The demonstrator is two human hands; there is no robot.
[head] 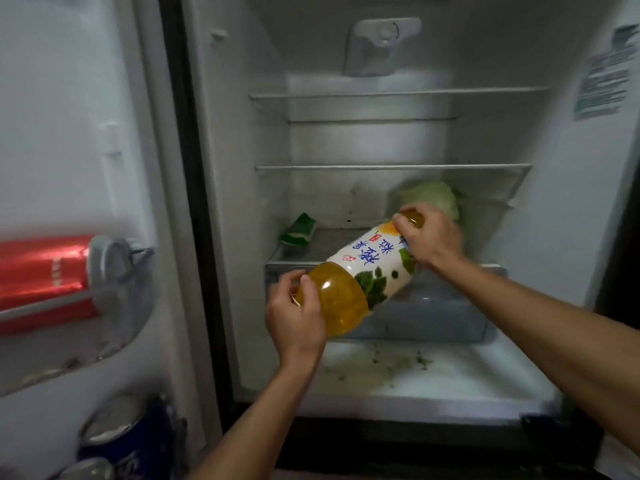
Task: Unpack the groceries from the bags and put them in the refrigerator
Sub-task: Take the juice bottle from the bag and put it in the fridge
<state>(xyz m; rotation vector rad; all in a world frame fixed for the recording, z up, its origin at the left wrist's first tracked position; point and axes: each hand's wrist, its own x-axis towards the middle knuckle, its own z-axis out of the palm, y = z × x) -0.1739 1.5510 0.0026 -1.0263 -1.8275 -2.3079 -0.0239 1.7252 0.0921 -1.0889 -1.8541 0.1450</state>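
A tilted bottle [360,271] of yellow drink is held before the open refrigerator [242,168], over its drawer [433,317]. Its near end is clasped by the left grip [298,317], its far end by the right grip [429,237].

This looks like a home kitchen. A household fridge [363,143] stands open, white inside, with glass shelves [391,167] and a clear drawer [443,317]. Its door rack [52,304] holds a red can [41,268], and blue cans [138,441] sit lower down. A cabbage [436,197] and a green packet [298,230] lie on the shelf above the drawer. A labelled bottle [374,268] of yellow drink is at the opening. Crumbs [398,362] litter the fridge floor, and a printed sticker [606,74] is on the right inner wall.
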